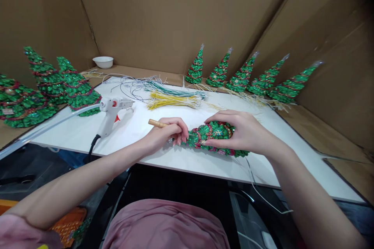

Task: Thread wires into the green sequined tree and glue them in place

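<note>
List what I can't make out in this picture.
Head view: the tip of the wooden-handled tool, too fine to tell against the held tree.
Head view: the held tree's top, largely covered by the left hand.
Head view: part of its side, hidden by the right hand.
Head view: the leftmost tree, partly cut off by the left edge.

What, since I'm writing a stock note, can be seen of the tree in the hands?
The tree is glittery green, bumpy and apparently moulded, with reddish garlands and a small blue ornament. It lies on its side on the white tabletop, narrow end toward the left hand, which holds a wooden-handled tool there. The right hand grips its broader part.
</note>
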Demonstrator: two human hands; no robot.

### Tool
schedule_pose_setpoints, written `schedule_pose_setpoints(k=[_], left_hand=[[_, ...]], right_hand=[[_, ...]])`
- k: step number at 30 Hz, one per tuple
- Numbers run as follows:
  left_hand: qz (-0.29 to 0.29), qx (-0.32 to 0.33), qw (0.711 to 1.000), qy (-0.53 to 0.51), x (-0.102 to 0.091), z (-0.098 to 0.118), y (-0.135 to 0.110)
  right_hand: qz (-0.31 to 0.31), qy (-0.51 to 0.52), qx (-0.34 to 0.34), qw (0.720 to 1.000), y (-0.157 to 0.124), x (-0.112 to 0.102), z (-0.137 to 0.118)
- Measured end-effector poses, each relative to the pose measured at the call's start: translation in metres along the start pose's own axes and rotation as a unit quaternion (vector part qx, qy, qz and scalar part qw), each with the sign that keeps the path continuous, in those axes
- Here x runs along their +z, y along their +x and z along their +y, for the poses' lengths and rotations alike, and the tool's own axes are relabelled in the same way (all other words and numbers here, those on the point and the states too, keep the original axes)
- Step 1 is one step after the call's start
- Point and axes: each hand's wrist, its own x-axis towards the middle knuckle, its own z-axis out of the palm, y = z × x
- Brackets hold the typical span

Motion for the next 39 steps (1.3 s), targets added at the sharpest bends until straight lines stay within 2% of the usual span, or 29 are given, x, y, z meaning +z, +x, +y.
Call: schedule_pose_setpoints(k=[17, 27, 39], left_hand=[[-0.026, 0.006, 1.000, -0.008, -0.0035, -0.0027, 0.0002], [-0.001, 0.008, 1.000, -0.006, -0.0015, -0.0006, -0.0009], [-0.016, 0.010, 1.000, 0.008, -0.0024, -0.0021, -0.0007]], right_hand=[[-0.001, 0.002, 0.008, 1.000, -0.0005, -0.0004, -0.0017], [0.001, 0.001, 0.007, 1.000, -0.0013, -0.0008, -0.0027], [0.002, -0.001, 0.006, 1.000, -0.0011, -0.0007, -0.0022]])
